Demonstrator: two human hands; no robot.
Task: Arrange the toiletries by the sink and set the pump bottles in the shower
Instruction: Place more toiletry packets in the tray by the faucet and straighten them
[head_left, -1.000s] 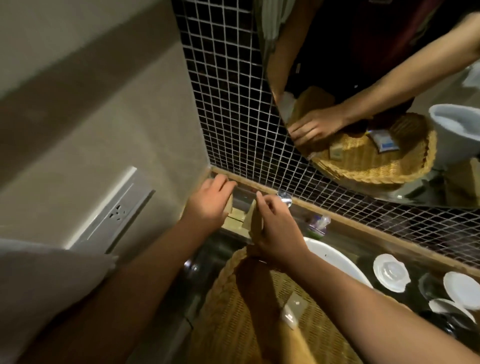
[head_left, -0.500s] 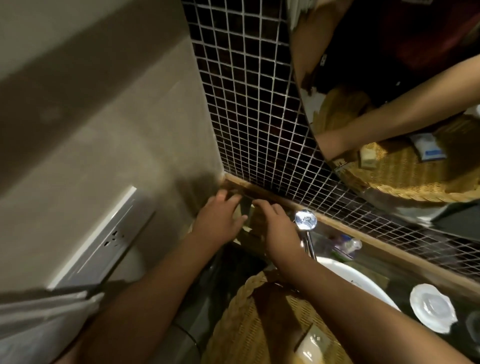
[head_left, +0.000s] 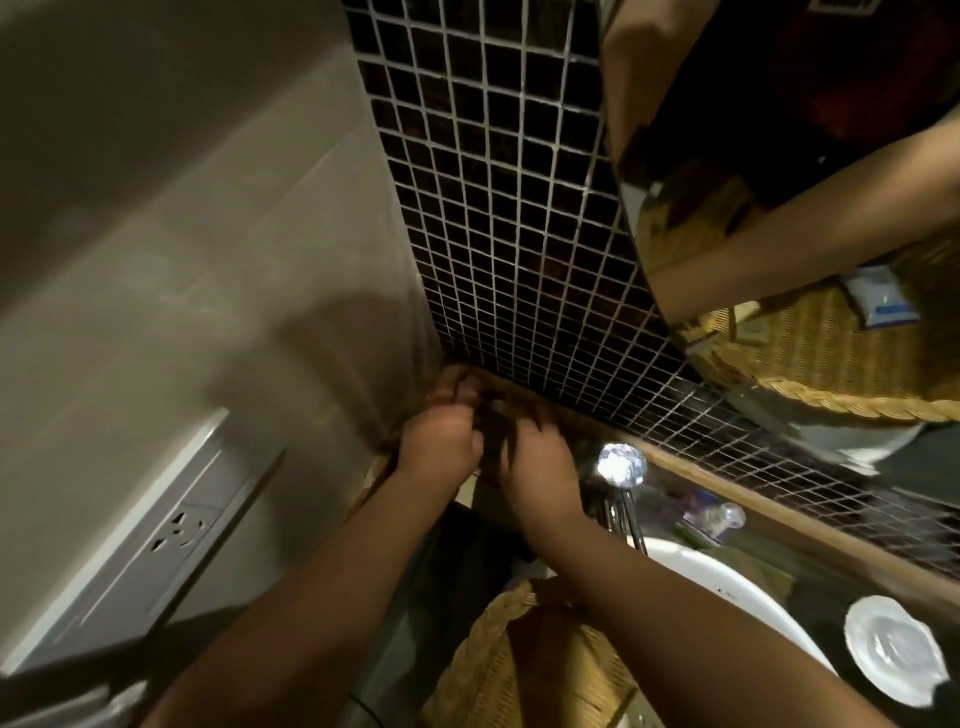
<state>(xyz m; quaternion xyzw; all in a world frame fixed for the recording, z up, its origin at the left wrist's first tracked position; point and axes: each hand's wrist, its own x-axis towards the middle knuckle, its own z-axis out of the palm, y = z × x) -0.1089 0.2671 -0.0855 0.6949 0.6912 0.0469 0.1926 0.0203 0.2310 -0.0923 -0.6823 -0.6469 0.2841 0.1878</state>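
Dark mosaic tile wall (head_left: 519, 208) meets beige wall (head_left: 182, 260) in a corner, mirror (head_left: 779, 156) at right. Wicker basket (head_left: 483, 654) at bottom, white sink (head_left: 727, 587) beside it. Left hand (head_left: 441, 441) and right hand (head_left: 540, 460) close together, down in the counter corner. Both blurred, so cannot tell finger spread or any hold. Chrome faucet (head_left: 621, 467) just right of right hand. Small clear bottle (head_left: 719, 517) by the backsplash, right of faucet.

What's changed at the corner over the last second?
Left hand and right hand pushed deeper into the tiled corner and drew together. The beige packet the right hand pinched upright no longer shows; blur hides any grip. Wicker basket stays under the right forearm, faucet beside it.
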